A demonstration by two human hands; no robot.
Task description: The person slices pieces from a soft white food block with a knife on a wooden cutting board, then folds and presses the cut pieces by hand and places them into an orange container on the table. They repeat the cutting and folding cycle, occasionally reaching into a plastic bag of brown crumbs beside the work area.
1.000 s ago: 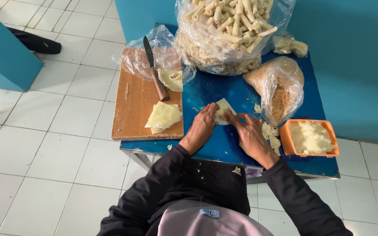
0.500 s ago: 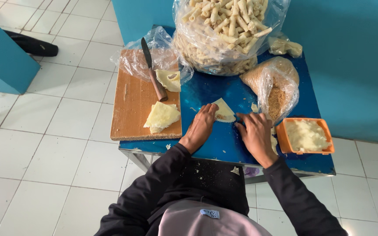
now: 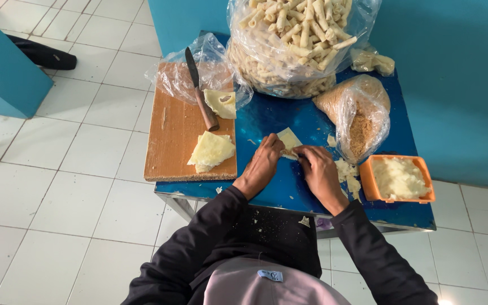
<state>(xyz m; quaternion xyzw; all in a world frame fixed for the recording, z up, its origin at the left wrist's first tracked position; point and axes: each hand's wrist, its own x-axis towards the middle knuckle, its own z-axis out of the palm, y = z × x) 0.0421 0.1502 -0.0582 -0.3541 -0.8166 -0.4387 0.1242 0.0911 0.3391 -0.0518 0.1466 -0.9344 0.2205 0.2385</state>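
On the blue table (image 3: 266, 116) lies a pale yellow triangular wrapper sheet (image 3: 288, 138). My left hand (image 3: 261, 166) presses its fingertips on the sheet's near edge. My right hand (image 3: 318, 172) grips the same edge from the right, fingers curled over it. Both hands touch the sheet and meet at its front. Whether filling lies under the fingers is hidden. A stack of the same sheets (image 3: 212, 151) rests on the wooden cutting board (image 3: 173, 141) to the left.
A knife (image 3: 200, 90) lies on the board beside another sheet (image 3: 221, 103). A large clear bag of rolled sticks (image 3: 295, 39) stands at the back. A bag of breadcrumbs (image 3: 360, 116) and an orange tub of filling (image 3: 399, 179) sit at the right.
My right hand has moved left from beside the orange tub onto the sheet, joining the left hand. The left hand stays on the sheet.
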